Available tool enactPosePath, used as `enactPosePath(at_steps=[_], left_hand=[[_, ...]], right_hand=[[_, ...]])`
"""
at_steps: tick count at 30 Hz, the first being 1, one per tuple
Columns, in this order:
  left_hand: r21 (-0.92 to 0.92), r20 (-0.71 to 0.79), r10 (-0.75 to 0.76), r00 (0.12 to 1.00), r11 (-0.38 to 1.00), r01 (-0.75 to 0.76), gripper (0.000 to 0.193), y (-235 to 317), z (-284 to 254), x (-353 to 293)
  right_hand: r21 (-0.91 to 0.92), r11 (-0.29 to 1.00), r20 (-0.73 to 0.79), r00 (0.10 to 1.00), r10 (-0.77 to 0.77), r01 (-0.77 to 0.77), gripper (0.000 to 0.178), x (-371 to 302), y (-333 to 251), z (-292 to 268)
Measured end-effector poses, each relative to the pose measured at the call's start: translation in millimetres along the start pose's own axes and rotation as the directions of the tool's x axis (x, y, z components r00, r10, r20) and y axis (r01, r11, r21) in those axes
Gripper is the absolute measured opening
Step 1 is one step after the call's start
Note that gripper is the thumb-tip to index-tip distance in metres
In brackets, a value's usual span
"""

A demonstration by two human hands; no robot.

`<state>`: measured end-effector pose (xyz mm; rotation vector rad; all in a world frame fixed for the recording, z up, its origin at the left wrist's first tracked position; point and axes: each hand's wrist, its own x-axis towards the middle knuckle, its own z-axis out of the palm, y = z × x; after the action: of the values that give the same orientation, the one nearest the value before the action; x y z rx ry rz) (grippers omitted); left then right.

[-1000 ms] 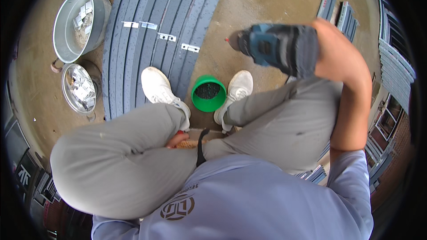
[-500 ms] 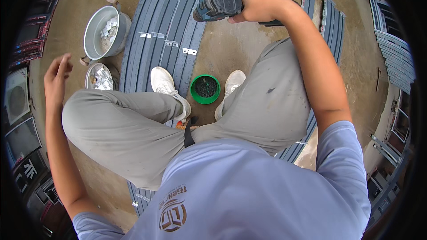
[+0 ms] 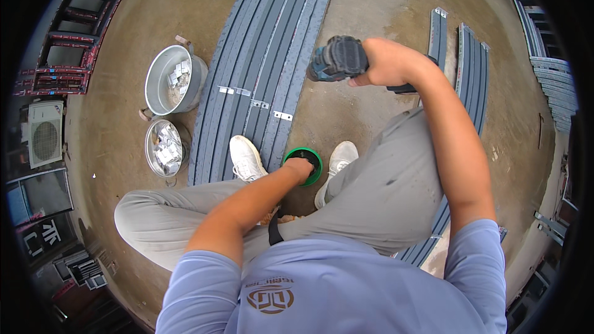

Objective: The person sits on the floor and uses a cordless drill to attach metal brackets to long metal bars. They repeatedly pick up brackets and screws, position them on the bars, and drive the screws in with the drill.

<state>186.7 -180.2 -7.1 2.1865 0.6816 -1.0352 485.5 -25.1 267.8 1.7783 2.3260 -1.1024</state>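
Observation:
My right hand point(image 3: 391, 63) is wrapped round a blue-and-black cordless drill point(image 3: 339, 59), held up over the floor to the right of the long grey metal bars point(image 3: 263, 37). My left hand point(image 3: 299, 169) reaches down into a green bowl point(image 3: 320, 162) between my shoes. Its fingers are hidden inside the bowl among small dark pieces, too small to name for certain. Small silver brackets point(image 3: 283, 115) with holes lie in a row across the bars, ahead of my left shoe point(image 3: 246, 158).
On the left stand a large metal pot point(image 3: 153, 89) and a smaller metal bowl point(image 3: 147, 148), both holding silver brackets. Shorter grey bars point(image 3: 473, 68) lie to the right. An air-conditioner unit point(image 3: 46, 135) and red-edged frames point(image 3: 74, 37) stand along the left side.
My left hand has come from the far left, beside the pots, into the green bowl. The right hand still holds the drill. The view has shifted, so things sit lower and further right.

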Motion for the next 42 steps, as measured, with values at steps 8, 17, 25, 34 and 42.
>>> enactPosePath(at_steps=[8,17,25,34,42], left_hand=[[0.213,-0.279,0.159,0.947,0.972,-0.1,0.019,-18,58,36],[0.1,-0.321,0.1,0.942,0.992,-0.071,0.018,-2,34,30],[-0.232,-0.276,-0.086,0.957,0.973,0.021,0.021,-4,9,-7],[-0.497,-0.634,-0.349,0.69,0.868,-0.018,0.009,-78,-108,-145],[-0.597,-0.739,-0.577,0.347,0.323,-0.735,0.026,-97,-271,-337]], right_hand=[[0.192,0.981,0.015,1.0,0.001,-0.004,0.038,4,17,-9],[0.18,0.983,-0.001,0.999,0.037,-0.036,0.04,14,21,-11],[0.168,0.985,-0.011,1.0,-0.026,0.027,0.041,17,15,-9],[0.08,0.995,-0.014,0.998,-0.056,0.057,0.044,29,3,-1],[0.236,0.965,-0.268,0.962,-0.046,0.112,0.044,26,-41,9]])
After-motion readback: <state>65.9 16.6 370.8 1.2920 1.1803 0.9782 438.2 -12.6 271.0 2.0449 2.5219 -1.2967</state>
